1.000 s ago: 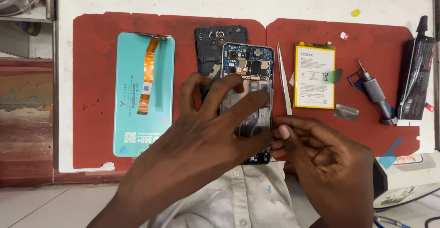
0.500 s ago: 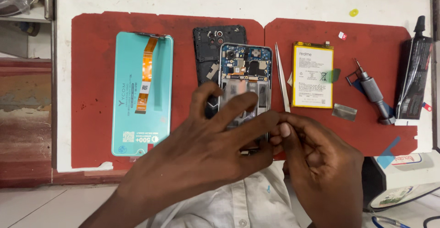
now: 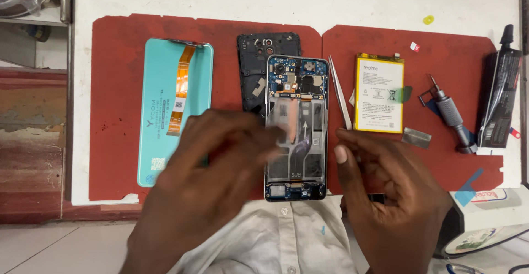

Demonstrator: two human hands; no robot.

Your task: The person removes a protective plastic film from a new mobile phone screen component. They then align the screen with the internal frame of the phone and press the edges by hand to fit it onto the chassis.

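Note:
An opened phone frame lies face down on the red mat, with its circuit board and empty battery bay showing. My left hand is blurred and hovers at the frame's lower left edge, fingers spread, with nothing in it. My right hand sits just right of the frame. Its thumb and forefinger are curled close together near the tip of the metal tweezers. Whether something small is pinched there is unclear.
A teal display panel with an orange flex cable lies left. A black back cover sits behind the frame. On the right are a yellow-edged battery, a small screwdriver, a metal shield piece and a black glue tube.
Both hands were pressed on the lower half of the phone frame. Now my left hand has come off to the left and my right hand has drawn back to the right, uncovering the frame.

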